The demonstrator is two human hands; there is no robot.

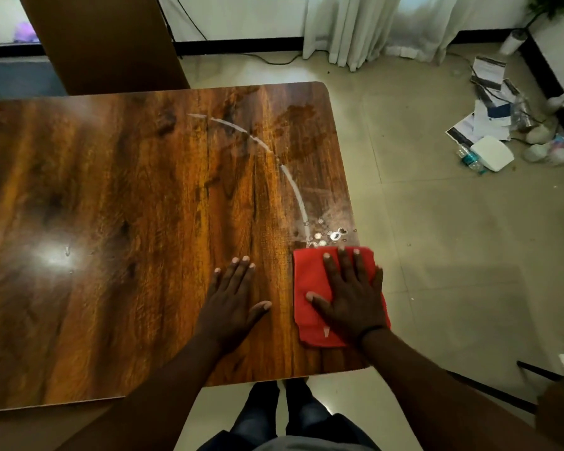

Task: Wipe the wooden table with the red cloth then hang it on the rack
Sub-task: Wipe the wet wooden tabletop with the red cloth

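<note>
A folded red cloth (310, 281) lies flat on the wooden table (127, 206) near its right front corner. My right hand (352, 294) presses down on the cloth with straight, spread fingers. My left hand (232, 304) rests flat on the bare wood just left of the cloth. A curved wet streak (293, 183) arcs across the table's right side, and small water drops (329, 234) sit just beyond the cloth's far edge. A darker damp patch (300, 128) shows near the far right corner. No rack is in view.
A brown board (105, 43) stands behind the table's far edge. On the tiled floor at the right lie papers, a white box (492, 153) and a plastic bottle (469, 159). White curtains (372, 24) hang at the back. My legs stand at the table's near edge.
</note>
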